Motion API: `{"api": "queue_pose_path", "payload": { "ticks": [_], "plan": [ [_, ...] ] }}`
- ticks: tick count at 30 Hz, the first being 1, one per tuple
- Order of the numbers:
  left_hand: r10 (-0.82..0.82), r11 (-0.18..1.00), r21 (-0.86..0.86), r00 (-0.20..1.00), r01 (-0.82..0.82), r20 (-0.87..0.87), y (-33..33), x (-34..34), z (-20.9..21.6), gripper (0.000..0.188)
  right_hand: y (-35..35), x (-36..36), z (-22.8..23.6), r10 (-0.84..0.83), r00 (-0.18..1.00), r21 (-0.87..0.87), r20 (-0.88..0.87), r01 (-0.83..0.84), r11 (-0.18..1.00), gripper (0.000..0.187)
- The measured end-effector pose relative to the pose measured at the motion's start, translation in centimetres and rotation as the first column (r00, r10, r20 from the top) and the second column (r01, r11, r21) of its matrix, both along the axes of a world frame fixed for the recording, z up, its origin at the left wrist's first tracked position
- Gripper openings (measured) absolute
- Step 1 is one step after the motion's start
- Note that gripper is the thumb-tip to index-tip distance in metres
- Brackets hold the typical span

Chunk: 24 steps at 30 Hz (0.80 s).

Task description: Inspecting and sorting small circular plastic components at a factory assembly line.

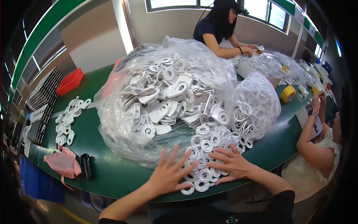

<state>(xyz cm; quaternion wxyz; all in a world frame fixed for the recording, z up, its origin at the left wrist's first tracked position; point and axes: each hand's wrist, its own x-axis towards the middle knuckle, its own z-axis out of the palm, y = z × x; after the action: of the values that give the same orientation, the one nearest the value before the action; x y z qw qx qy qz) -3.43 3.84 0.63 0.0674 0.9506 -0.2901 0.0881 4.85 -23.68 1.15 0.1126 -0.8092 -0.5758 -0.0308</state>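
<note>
A loose heap of white plastic rings (204, 174) lies at the table's near edge, spilling from a clear bag of rings (257, 100). My left hand (168, 174) is spread at the heap's left side, its fingertips by the outer rings. From the right, my right hand (232, 164) lies over the rings with fingers apart. Neither hand grips anything. Just beyond them, a large clear plastic bag (123, 138) gapes, full of white flat parts with round holes (169, 108).
On the green table (108, 179) stand a pink pouch (64, 162), a black case (86, 165), loose white parts (68, 121), a red bin (71, 81), stacked dark trays (46, 89) and yellow tape (288, 93). Co-workers sit across (216, 33) and at right (317, 145).
</note>
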Motion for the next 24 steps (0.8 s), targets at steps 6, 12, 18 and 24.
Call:
{"api": "queue_pose_path", "payload": {
  "ticks": [6,12,18,24],
  "plan": [
    [0.188,0.949,-0.259,0.982,-0.180,0.008,3.7,3.4,-1.2,0.091,3.2,0.7,-1.1,-0.075,0.979,0.101,0.188,0.057,0.993,0.066],
    [0.310,0.885,-0.391,0.946,-0.252,0.091,4.2,4.2,-1.2,0.077,5.0,1.0,2.7,-0.073,0.994,0.134,0.085,0.061,0.989,0.067],
    [0.315,0.852,-0.407,0.943,-0.330,-0.105,4.7,4.6,-1.0,0.030,6.0,3.2,3.5,-0.252,0.968,0.345,-0.016,0.242,0.907,0.046],
    [0.309,0.907,-0.335,0.944,-0.257,0.113,4.2,4.8,-1.7,0.019,9.7,5.3,1.0,0.030,0.996,0.359,-0.080,0.000,0.933,0.031]
  ]
}}
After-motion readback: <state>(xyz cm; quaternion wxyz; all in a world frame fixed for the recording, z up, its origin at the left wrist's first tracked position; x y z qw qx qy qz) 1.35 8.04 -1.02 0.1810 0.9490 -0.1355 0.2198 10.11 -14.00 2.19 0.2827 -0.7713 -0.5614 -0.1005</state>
